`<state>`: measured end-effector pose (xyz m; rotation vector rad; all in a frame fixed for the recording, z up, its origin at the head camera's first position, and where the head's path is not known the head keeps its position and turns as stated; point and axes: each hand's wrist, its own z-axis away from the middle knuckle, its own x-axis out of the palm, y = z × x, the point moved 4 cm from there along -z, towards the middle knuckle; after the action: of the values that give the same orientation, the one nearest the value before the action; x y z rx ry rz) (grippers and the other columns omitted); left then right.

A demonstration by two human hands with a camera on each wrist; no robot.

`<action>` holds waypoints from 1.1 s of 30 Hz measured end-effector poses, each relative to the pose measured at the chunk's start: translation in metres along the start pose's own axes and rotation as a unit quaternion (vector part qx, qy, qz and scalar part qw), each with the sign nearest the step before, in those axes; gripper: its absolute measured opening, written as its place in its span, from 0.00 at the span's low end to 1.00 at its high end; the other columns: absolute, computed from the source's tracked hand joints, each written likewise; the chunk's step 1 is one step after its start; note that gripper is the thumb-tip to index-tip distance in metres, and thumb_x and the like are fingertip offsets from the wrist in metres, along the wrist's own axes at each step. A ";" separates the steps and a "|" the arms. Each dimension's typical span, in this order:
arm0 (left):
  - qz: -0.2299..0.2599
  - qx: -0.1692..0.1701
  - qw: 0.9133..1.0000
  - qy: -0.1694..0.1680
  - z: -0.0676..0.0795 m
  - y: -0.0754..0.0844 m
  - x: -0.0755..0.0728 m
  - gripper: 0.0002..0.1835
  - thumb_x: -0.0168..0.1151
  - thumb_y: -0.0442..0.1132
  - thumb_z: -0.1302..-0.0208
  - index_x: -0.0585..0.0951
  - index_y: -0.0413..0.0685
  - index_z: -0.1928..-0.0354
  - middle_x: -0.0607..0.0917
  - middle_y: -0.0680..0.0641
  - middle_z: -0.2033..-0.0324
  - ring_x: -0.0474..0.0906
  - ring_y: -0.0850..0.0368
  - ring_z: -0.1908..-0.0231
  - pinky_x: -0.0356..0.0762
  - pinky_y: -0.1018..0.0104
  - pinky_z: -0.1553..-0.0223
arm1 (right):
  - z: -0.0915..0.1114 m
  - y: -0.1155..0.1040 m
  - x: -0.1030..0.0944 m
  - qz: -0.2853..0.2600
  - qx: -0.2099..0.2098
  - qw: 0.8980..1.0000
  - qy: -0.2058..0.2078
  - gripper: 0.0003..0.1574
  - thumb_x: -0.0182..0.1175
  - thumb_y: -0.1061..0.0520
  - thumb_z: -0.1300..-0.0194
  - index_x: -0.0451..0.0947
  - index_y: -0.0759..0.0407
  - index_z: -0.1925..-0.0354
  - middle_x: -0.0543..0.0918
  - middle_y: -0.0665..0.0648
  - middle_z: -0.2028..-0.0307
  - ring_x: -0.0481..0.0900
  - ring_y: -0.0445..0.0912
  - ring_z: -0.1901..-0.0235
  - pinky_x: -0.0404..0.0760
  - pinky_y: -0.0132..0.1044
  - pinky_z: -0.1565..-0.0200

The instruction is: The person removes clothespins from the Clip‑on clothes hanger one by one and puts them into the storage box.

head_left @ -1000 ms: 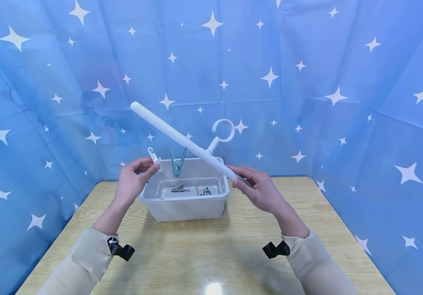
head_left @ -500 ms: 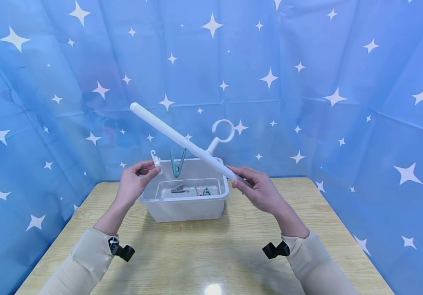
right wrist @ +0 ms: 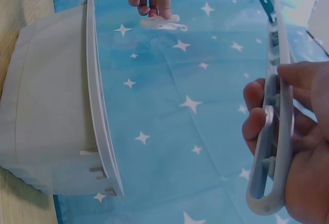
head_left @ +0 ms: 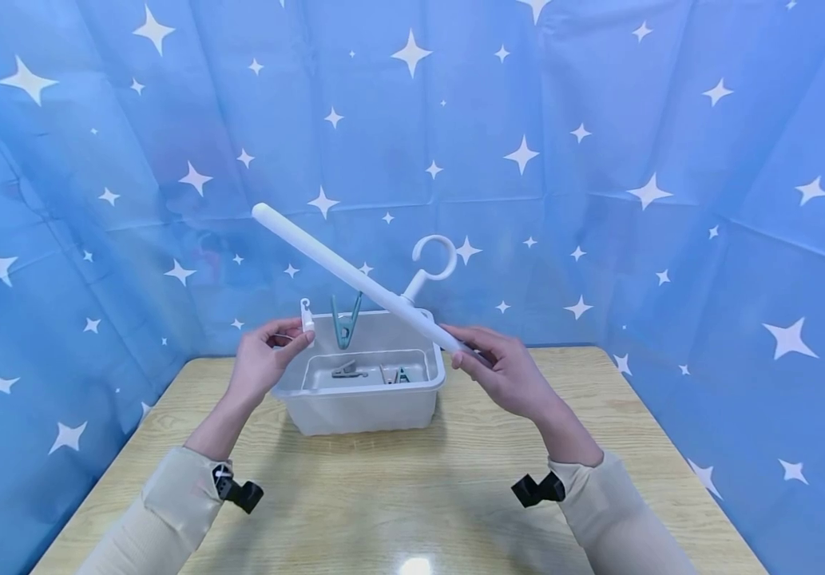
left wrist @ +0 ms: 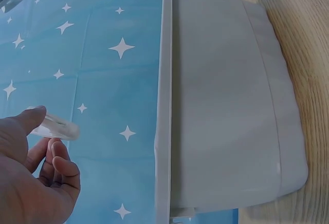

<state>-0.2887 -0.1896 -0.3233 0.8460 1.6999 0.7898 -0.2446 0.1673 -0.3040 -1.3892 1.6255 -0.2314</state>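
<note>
My right hand (head_left: pixel 501 367) grips one end of a white clothes hanger (head_left: pixel 333 261), held slanting above the table with its round hook up at the back. From the hanger's lower side a teal clothespin (head_left: pixel 343 327) hangs, legs upward. Thumb and fingertips of my left hand (head_left: pixel 261 359) pinch a small white clip with a hook (head_left: pixel 307 316), which stands nearly upright near the bin's left rim. In the left wrist view this white clip (left wrist: pixel 55 127) juts past the thumb. The right wrist view shows the hanger's notched underside (right wrist: pixel 272 100), with fingers around it.
A light grey plastic bin (head_left: pixel 362 411) stands on the wooden table (head_left: pixel 383 487) beneath the hanger. Inside lie a grey clothespin (head_left: pixel 347 370) and a small green clothespin (head_left: pixel 402 375). A blue star-printed curtain (head_left: pixel 599 200) encloses the back and sides.
My left hand has shifted slightly right and down, and the white clip has turned from leaning left to nearly upright. The right hand and hanger have barely moved.
</note>
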 end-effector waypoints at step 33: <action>-0.046 0.005 0.999 0.007 -0.007 -0.017 0.002 0.25 0.63 0.48 0.30 0.77 0.49 0.35 0.84 0.43 0.52 0.79 0.50 0.54 0.74 0.70 0.63 | 0.003 -0.001 -0.002 -0.005 0.016 1.000 -0.002 0.25 0.60 0.56 0.28 0.76 0.46 0.34 0.82 0.55 0.49 0.78 0.49 0.71 0.74 0.32 0.75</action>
<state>-0.2986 -0.1976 -0.3371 0.7637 1.7430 0.7269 -0.2419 0.1699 -0.3043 -1.3727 1.6050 -0.2589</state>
